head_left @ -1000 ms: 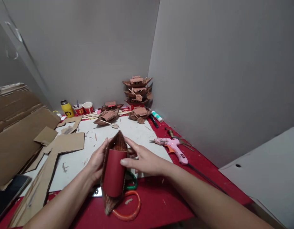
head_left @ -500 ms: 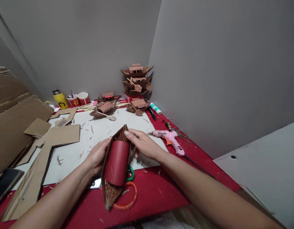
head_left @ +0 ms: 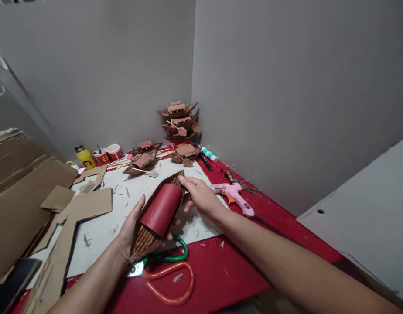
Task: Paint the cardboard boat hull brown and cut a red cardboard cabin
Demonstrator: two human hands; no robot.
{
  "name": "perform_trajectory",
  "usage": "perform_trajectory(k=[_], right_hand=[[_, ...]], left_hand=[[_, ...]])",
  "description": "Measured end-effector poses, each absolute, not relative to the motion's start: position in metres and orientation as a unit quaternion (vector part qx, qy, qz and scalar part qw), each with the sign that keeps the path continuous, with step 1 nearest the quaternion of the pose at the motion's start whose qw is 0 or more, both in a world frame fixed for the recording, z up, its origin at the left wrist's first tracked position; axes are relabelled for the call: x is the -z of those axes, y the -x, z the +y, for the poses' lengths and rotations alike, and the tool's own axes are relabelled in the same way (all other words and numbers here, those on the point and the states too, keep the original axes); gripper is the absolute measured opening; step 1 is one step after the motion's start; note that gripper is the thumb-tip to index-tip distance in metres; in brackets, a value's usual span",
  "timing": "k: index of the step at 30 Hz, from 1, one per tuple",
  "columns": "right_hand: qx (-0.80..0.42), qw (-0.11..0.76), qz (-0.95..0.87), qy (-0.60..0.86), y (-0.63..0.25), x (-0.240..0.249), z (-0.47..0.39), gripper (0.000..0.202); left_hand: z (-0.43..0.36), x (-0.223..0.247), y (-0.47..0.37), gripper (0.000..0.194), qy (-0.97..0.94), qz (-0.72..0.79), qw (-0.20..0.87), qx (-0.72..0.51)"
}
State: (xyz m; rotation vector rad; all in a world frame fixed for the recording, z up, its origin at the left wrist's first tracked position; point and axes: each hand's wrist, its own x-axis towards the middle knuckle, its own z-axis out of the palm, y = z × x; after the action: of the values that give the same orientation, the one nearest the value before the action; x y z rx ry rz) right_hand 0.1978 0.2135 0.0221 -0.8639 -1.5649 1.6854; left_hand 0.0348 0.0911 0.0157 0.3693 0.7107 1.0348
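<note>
A brown cardboard model boat [head_left: 148, 239] with a curved red paper canopy [head_left: 162, 208] over its middle is held in both hands above the table. My left hand [head_left: 129, 229] cradles the hull from the left and below, its fingertips showing at the right side. My right hand [head_left: 199, 196] pinches the far tip between thumb and fingers. Just under the boat lie scissors [head_left: 170, 301] with one green and one orange handle; their blades are mostly hidden.
A pink glue gun [head_left: 236, 196] lies at the right. Finished model boats [head_left: 177, 109] are stacked in the back corner, with more boats [head_left: 142, 161] nearby. Cut cardboard [head_left: 90, 205] covers the left side. A yellow bottle [head_left: 85, 157] and paper cups [head_left: 114, 151] stand behind.
The boat has turned clockwise, its near end swinging left, and now rests lower in my left palm. More of the scissors shows. The head view has shifted slightly.
</note>
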Motion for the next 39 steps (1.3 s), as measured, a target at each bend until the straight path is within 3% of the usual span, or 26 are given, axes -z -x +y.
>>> perform_trajectory(k=[9,16,23,27,39], right_hand=[[-0.661,0.367,-0.563,0.333,-0.198,-0.029,0.214,0.028],[-0.62,0.395,-0.589,0.334,-0.198,-0.028,0.219,0.024],[-0.618,0.286,-0.675,0.284,-0.194,-0.021,0.202,0.017],[-0.626,0.21,-0.705,0.259,-0.191,-0.014,0.193,0.019],[-0.638,0.269,-0.7,0.177,-0.184,-0.007,0.188,0.018]], left_hand=[[0.092,-0.027,-0.026,0.063,-0.15,0.35,0.754,-0.535],[0.095,-0.031,-0.028,0.063,-0.091,0.384,0.665,-0.634],[0.1,-0.027,-0.033,0.032,-0.094,0.39,0.543,-0.737],[0.098,-0.03,-0.032,0.029,-0.11,0.385,0.503,-0.766],[0.089,-0.032,-0.037,0.017,-0.253,0.36,0.56,-0.701]])
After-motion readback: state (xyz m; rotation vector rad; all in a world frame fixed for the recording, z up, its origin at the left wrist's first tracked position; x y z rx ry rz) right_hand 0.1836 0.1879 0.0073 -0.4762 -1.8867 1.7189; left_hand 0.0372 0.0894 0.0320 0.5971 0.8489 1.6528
